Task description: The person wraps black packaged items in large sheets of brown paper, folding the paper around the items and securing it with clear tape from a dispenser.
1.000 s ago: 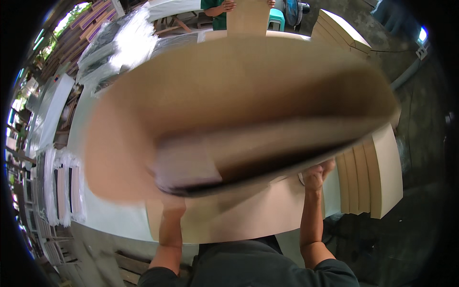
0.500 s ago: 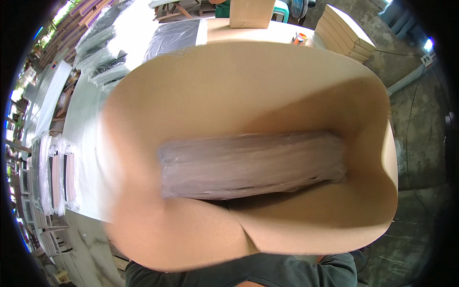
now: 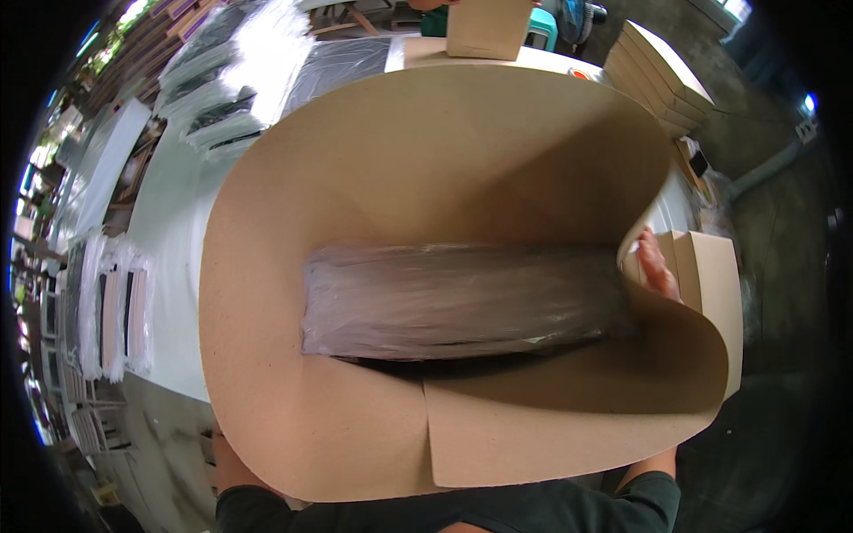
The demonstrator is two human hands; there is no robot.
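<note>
Seemingly, the right hand (image 3: pixel 656 266) touches the open carton edge (image 3: pixel 659 313).

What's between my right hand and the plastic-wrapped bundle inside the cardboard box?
The right cardboard wall, bent inward, stands between your right hand and the wrapped bundle; the head view shows it.

The pale table (image 3: pixel 178 266) carries plastic-wrapped bundles (image 3: pixel 218 89) and grey plastic sheeting (image 3: pixel 336 73), far left.

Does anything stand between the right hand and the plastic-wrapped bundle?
Yes: the cardboard box's right wall, bent inward, separates the right hand outside from the plastic-wrapped bundle inside.
</note>
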